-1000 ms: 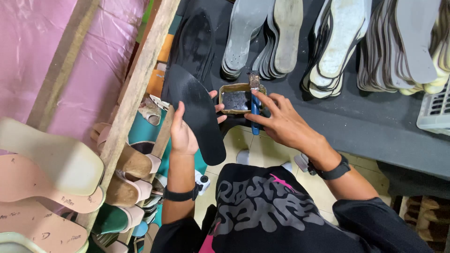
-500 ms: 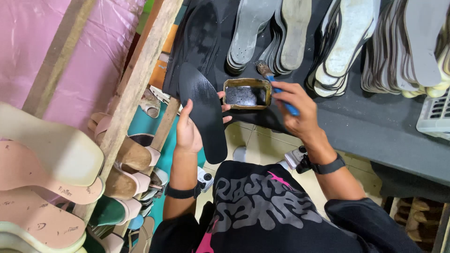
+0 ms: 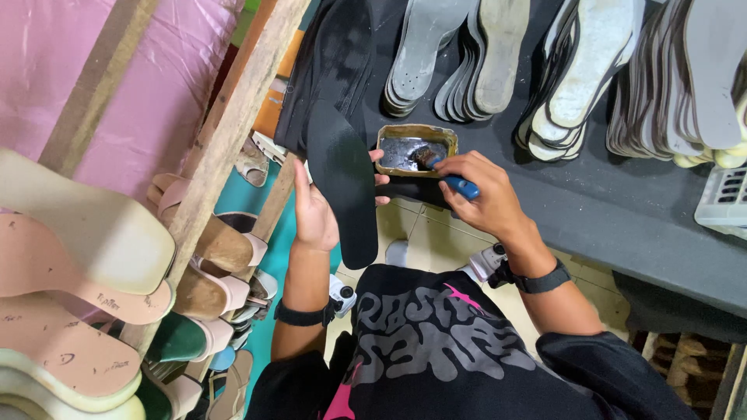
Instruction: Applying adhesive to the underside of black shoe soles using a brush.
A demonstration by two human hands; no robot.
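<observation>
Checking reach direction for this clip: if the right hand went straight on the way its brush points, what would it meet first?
The right hand points its blue-handled brush up-left into the rectangular yellow-rimmed metal tin; its dark glue comes first, bristles apparently already touching, though depth is unclear.

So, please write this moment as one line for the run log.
left hand: holds black sole | right hand: holds blue-handled brush, tip in glue tin | tin on dark table
</observation>
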